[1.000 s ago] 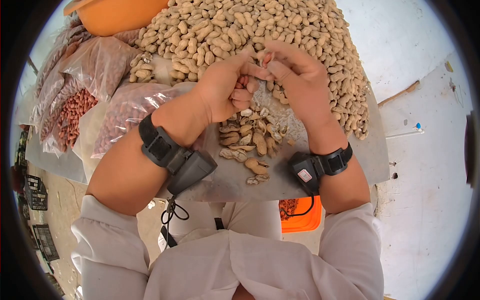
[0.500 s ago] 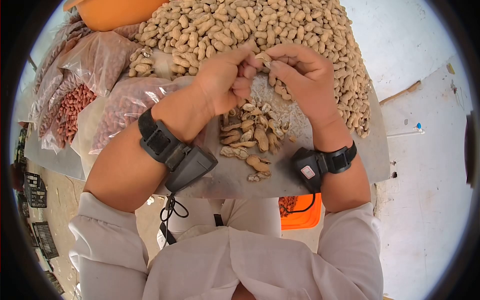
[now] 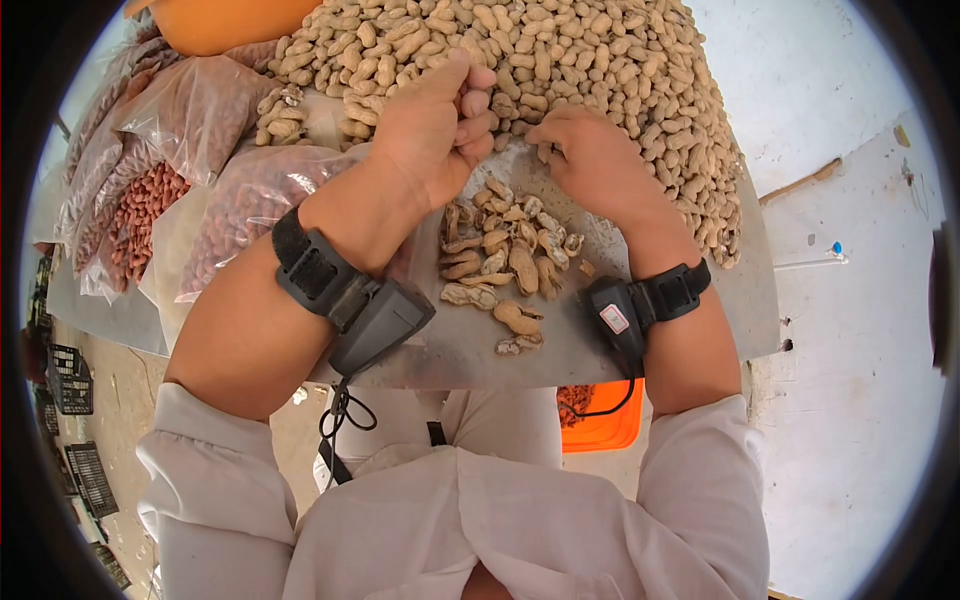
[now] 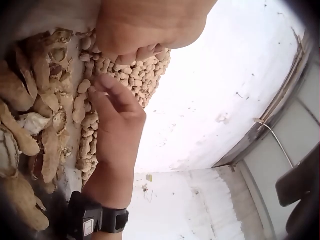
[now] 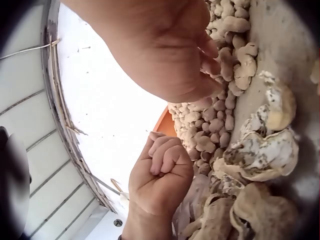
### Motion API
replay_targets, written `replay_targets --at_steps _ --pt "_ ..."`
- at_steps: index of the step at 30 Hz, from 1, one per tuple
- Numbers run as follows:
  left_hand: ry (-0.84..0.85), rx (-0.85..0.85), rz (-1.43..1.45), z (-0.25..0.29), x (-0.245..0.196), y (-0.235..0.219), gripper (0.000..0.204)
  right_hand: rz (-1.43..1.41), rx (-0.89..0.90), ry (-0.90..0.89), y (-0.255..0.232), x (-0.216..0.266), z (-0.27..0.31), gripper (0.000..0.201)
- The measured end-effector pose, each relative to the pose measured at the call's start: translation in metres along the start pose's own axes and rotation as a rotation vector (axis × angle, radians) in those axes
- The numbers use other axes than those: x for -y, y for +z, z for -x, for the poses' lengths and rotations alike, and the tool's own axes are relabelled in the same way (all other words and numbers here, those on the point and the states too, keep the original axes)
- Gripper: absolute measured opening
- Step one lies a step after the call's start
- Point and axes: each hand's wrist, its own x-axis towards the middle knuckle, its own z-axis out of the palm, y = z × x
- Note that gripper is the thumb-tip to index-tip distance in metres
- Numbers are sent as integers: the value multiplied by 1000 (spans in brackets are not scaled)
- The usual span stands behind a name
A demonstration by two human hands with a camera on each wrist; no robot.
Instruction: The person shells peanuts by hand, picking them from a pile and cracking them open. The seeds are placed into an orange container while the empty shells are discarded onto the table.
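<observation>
My left hand (image 3: 430, 125) is curled into a loose fist above the near edge of the unshelled peanut pile (image 3: 600, 60). Red kernels seen in it a second ago are now hidden behind its fingers. My right hand (image 3: 595, 165) reaches down to the pile's near edge, fingers bent. In the left wrist view, the right thumb and index fingertips are right at a peanut (image 4: 84, 86); I cannot tell whether they grip it. Between the wrists, cracked peanut shells (image 3: 522, 265) lie heaped on the grey table (image 3: 400, 370).
Clear bags of red kernels (image 3: 265, 195) stand at the left, one showing loose kernels (image 3: 145, 215). Behind them is an orange basin (image 3: 235, 20). An orange tub (image 3: 610, 420) sits below the table edge. A white wall (image 3: 850, 250) runs along the right.
The hands, together a second ago, have parted. The left has drawn up and left; the right has lowered to the pile. The shell piece between them half a second ago is out of sight.
</observation>
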Motion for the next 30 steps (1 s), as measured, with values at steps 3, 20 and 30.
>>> replay_targets --at_steps 3,20,30 --pt "15 -19 28 1 -1 2 27 30 30 2 2 -1 0 18" --pt "138 -14 63 -4 -7 -4 31 -514 178 -185 -1 32 -5 13" --pt "152 23 59 -7 -8 -8 27 -760 304 -101 -7 31 -4 13"
